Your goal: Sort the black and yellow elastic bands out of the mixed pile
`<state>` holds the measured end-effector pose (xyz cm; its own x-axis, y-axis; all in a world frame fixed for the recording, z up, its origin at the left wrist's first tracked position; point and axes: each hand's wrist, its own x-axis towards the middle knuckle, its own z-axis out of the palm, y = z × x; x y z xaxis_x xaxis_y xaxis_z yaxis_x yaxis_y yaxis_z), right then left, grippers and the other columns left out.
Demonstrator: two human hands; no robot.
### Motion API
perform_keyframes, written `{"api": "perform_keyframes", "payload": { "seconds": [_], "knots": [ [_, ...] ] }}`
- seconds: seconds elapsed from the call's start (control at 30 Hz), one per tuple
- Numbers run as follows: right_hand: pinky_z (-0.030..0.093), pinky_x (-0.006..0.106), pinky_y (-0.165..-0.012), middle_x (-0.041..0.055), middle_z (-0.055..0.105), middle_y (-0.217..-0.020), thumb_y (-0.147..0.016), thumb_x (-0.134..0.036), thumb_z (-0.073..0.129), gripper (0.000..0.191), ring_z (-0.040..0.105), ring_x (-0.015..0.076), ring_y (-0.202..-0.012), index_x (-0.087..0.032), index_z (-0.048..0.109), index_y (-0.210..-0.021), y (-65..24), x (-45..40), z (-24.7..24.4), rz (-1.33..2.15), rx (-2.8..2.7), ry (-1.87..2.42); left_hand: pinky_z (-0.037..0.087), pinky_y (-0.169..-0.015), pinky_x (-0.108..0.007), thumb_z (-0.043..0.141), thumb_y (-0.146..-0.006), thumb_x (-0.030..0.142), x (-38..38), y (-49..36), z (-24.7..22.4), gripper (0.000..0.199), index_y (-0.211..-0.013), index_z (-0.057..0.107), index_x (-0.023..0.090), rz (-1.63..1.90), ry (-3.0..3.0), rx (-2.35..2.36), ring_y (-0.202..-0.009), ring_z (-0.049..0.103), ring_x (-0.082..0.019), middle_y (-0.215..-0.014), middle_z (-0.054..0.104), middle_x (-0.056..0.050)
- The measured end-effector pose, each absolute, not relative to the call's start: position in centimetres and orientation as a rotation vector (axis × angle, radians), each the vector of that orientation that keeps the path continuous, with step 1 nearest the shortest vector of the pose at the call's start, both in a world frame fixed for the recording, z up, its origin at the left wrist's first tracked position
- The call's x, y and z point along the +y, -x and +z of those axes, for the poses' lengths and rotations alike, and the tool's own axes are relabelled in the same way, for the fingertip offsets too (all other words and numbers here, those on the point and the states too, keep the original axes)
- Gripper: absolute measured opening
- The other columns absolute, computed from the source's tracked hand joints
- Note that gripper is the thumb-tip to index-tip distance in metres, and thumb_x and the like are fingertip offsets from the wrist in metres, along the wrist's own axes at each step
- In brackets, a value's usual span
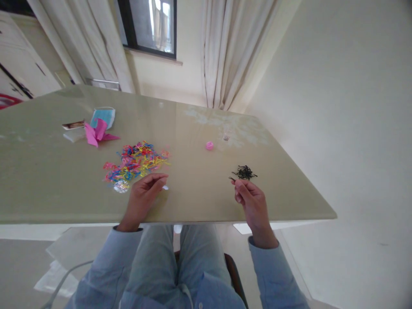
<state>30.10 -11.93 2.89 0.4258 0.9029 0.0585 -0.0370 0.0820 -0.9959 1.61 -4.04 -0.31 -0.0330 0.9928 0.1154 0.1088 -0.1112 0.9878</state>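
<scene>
My right hand point(251, 199) pinches a small black loop-ended piece point(232, 178) between thumb and forefinger. It is at the near edge of a small pile of similar black pieces point(244, 172); whether they are elastic or metal I cannot tell. My left hand point(146, 195) rests near the table's front edge, thumb and forefinger pressed together. What it may hold is too small to make out. A small white bit point(165, 187) shows under its fingertips. Just beyond that hand lies a tangled heap of small coloured elastic bands point(138, 161), with a shiny clear piece point(121, 186) at its near end.
On the greenish table point(193, 201), a pink ring-like object point(209, 146) and a small clear item point(225, 137) lie beyond and between my hands. Far left are a pink folded-paper shape point(96, 132), a blue face mask point(104, 116) and a narrow brown-and-white packet point(73, 125). A wall point(347, 128) stands on the right.
</scene>
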Motion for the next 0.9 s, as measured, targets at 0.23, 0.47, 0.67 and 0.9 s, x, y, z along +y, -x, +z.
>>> {"api": "perform_keyframes", "payload": {
  "seconds": [0.23, 0.47, 0.67, 0.9],
  "knots": [
    [0.038, 0.026, -0.052, 0.0003, 0.062, -0.064, -0.074, -0.049, 0.071, 0.035, 0.048, 0.0128, -0.055, -0.015, 0.073, -0.084, -37.0, -10.5, 1.2, 0.383, -0.968, 1.645, 0.046, -0.061, -0.022, 0.073, -0.071, 0.045, -4.0, -1.6, -0.6, 0.029, -0.088, 0.075, 0.021, 1.247, -1.326, 1.288, -0.067, 0.057, -0.013, -0.081, 0.071, -0.001],
    [0.049, 0.033, -0.068, 0.0064, 0.071, -0.072, -0.075, -0.051, 0.065, 0.044, 0.061, 0.0201, -0.064, -0.015, 0.074, -0.099, -38.8, -8.8, 0.3, 0.122, -1.140, 1.875, 0.045, -0.059, -0.023, 0.073, -0.072, 0.046, -4.0, -1.6, -0.4, 0.030, -0.088, 0.075, 0.020, 1.235, -1.363, 1.328, -0.065, 0.055, -0.013, -0.075, 0.068, -0.001],
    [0.049, 0.029, -0.061, 0.0059, 0.071, -0.073, -0.084, -0.050, 0.057, 0.039, 0.062, 0.0188, -0.063, -0.016, 0.073, -0.093, -35.8, -10.8, -0.1, 0.272, -1.170, 1.795, 0.045, -0.057, -0.023, 0.072, -0.070, 0.046, -4.1, -1.8, 0.0, 0.031, -0.086, 0.074, 0.019, 1.234, -1.367, 1.368, -0.063, 0.054, -0.013, -0.073, 0.068, -0.001],
    [0.052, 0.032, -0.072, 0.0072, 0.076, -0.087, -0.089, -0.043, 0.055, 0.031, 0.067, 0.0204, -0.074, -0.021, 0.076, -0.092, -30.6, -11.0, -0.3, 0.428, -1.655, 1.650, 0.048, -0.065, -0.026, 0.067, -0.077, 0.041, -4.0, -2.0, -0.6, 0.026, -0.088, 0.074, 0.018, 1.225, -1.476, 1.347, -0.069, 0.061, -0.015, -0.080, 0.072, -0.003]
  ]
}}
